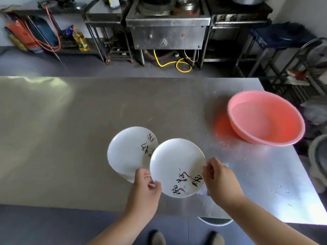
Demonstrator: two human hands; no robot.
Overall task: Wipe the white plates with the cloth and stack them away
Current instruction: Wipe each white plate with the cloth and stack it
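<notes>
- A person at a steel table (70, 138) in a working kitchen holds two white plates with black brush lettering above the near edge, at about six o'clock on the tabletop.
- The front plate (175, 163) is tilted toward the viewer and overlaps the lower right rim of the rear plate (127, 151), which sits at its ten o'clock.
- The left hand (145, 188) pinches the front plate at its eight o'clock rim, thumb on the face and fingers curled behind; it may also be bearing the rear plate's lower edge, though the overlap hides that.
- The right hand (219, 179) grips the same plate at its four o'clock rim, fingers bent and closed on the edge.
- A pink basin (265, 119) holding water stands at two o'clock on the table, well apart from the plates, with droplets scattered on the steel around it.
- Beyond the table, at twelve o'clock, stands a steel stove unit (168, 36) with a yellow hose (177, 65) coiled beneath; a bottle of oil (80, 39) sits at eleven o'clock.
</notes>
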